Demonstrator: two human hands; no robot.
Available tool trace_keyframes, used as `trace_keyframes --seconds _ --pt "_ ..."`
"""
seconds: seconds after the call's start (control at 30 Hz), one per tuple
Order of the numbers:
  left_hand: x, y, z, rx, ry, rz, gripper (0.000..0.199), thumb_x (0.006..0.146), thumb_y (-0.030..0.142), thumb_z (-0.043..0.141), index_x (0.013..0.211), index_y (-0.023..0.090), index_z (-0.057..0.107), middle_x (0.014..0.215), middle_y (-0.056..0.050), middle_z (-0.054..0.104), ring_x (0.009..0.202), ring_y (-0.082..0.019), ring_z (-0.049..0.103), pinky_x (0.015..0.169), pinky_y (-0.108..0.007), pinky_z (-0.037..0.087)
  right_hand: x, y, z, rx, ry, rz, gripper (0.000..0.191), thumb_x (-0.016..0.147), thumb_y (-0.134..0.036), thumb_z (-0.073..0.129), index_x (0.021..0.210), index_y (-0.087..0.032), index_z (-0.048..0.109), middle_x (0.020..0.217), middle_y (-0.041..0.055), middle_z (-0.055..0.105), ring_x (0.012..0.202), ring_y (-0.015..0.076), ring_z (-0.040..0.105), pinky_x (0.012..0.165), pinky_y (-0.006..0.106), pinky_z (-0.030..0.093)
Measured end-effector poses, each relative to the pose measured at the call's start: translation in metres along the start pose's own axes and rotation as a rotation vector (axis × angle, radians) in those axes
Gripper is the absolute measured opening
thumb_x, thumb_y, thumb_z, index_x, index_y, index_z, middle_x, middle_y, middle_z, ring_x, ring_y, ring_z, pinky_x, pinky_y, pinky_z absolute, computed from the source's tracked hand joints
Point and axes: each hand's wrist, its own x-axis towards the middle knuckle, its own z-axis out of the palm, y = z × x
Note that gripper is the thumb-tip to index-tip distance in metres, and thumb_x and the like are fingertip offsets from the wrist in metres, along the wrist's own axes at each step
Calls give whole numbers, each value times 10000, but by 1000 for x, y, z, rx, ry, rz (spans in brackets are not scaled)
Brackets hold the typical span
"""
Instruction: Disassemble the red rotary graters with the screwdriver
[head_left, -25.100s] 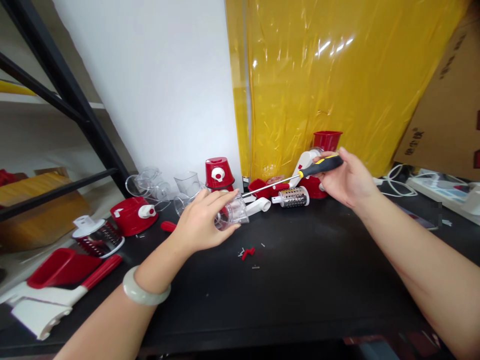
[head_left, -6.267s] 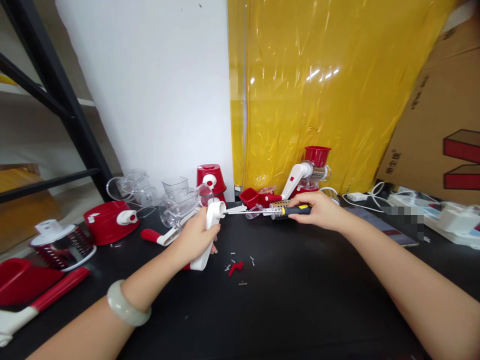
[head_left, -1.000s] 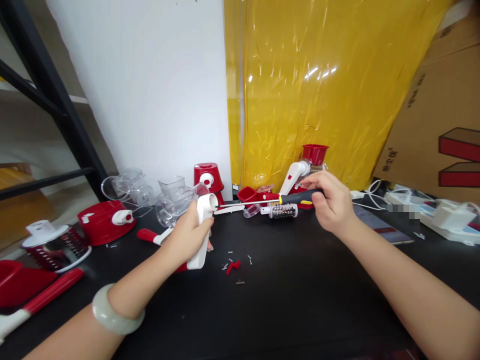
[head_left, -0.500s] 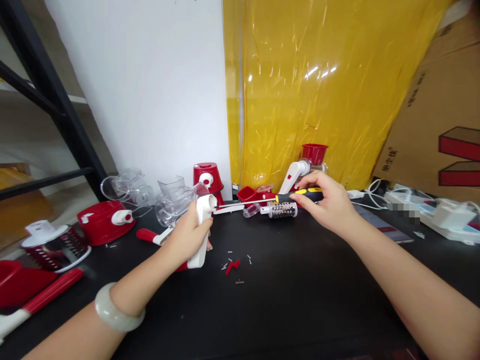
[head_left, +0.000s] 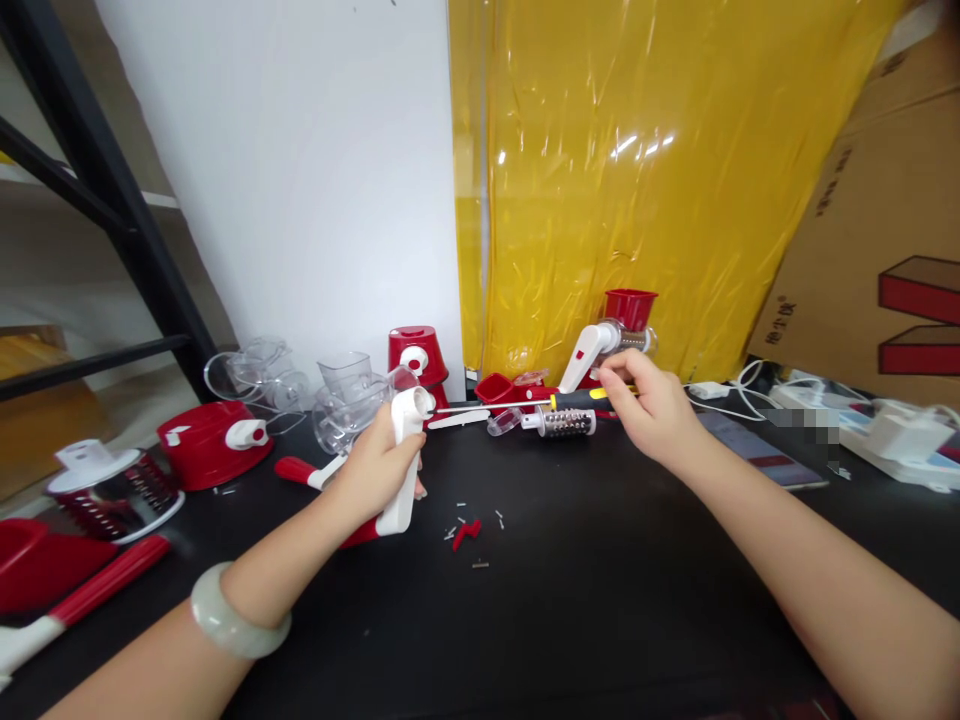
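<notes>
Wrapped round a white and red handle part (head_left: 407,425), my left hand (head_left: 379,455) holds it upright over the black table, its round socket at the top. My right hand (head_left: 637,400) grips a screwdriver (head_left: 577,401) with a black and yellow handle. The screwdriver lies nearly level, and its tip is at the socket of the white part. Below, on the table, are small red pieces (head_left: 466,533) with several screws (head_left: 500,520) around them. Behind the screwdriver rests a metal grater drum (head_left: 568,422).
Clear plastic parts (head_left: 349,400) and a red base (head_left: 214,445) stand at the left, beside another grater drum (head_left: 112,490). An assembled red and white grater (head_left: 592,350) is at the back. A tablet (head_left: 761,450) and power strip (head_left: 870,430) lie at the right.
The fingers of my right hand have shifted on the screwdriver handle. The screwdriver and the white part have hardly moved.
</notes>
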Motion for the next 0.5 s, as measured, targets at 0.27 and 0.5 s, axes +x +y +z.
trace_keyframes --seconds 0.27,0.5 --pt "3 -2 -3 -14 12 -22 345 810 348 551 1102 246 398 595 88 564 414 -210 634 418 -333 536 4 7 6 271 28 -137 289 788 -322 712 976 -254 503 938 34 593 895 215 613 800 365 509" --pt "1 -2 0 21 8 12 285 817 334 540 1050 251 398 602 93 564 421 -215 640 420 -338 541 2 6 1 151 -30 -61 278 946 -468 466 1027 -224 569 898 54 660 805 212 647 727 341 492"
